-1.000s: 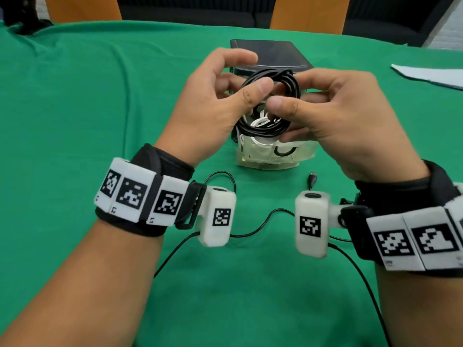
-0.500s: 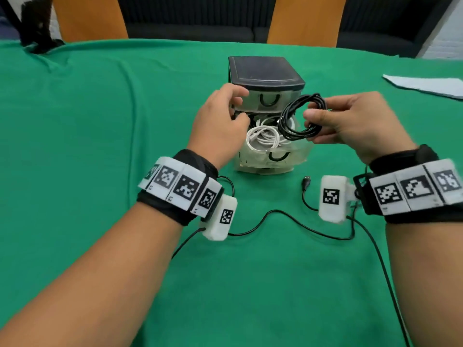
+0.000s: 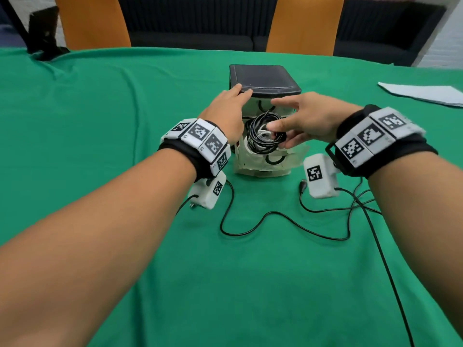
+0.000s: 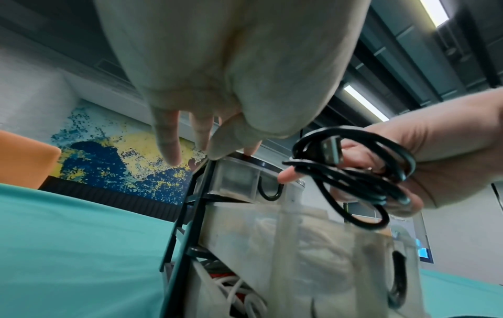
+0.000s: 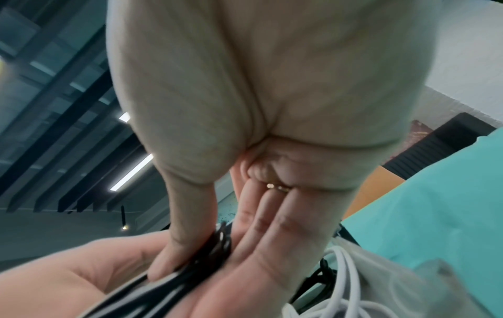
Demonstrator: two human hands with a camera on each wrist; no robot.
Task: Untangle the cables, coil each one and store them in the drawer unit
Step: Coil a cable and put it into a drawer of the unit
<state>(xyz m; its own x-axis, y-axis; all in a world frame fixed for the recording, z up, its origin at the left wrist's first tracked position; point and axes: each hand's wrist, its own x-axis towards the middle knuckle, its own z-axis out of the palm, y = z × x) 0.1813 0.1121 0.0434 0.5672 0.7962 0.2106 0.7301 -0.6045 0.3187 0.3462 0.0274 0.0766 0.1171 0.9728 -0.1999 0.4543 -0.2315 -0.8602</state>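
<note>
The drawer unit (image 3: pixel 263 81) has a black top and clear drawers and stands mid-table. Its middle drawer (image 3: pixel 295 152) is pulled out, with a coiled white cable (image 3: pixel 263 133) inside. My right hand (image 3: pixel 278 136) pinches a coiled black cable (image 3: pixel 258 141) between thumb and fingers, just above that open drawer. The left wrist view shows the coil (image 4: pixel 354 172) with its USB plug (image 4: pixel 332 150) sticking up. My left hand (image 3: pixel 240 92) rests straight fingers on the front left edge of the unit's top. Another black cable (image 3: pixel 275 216) lies loose on the green cloth in front.
The loose cable's plug (image 3: pixel 303 184) lies under my right wrist. White paper (image 3: pixel 421 92) lies at the far right. Two orange chairs (image 3: pixel 92 21) (image 3: pixel 303 23) stand behind the table, and a dark stand (image 3: pixel 42 33) sits at the back left corner.
My right hand has carried the black coil left and down, from beside the unit to just over the open drawer. My left hand has moved up from the drawer onto the unit's top.
</note>
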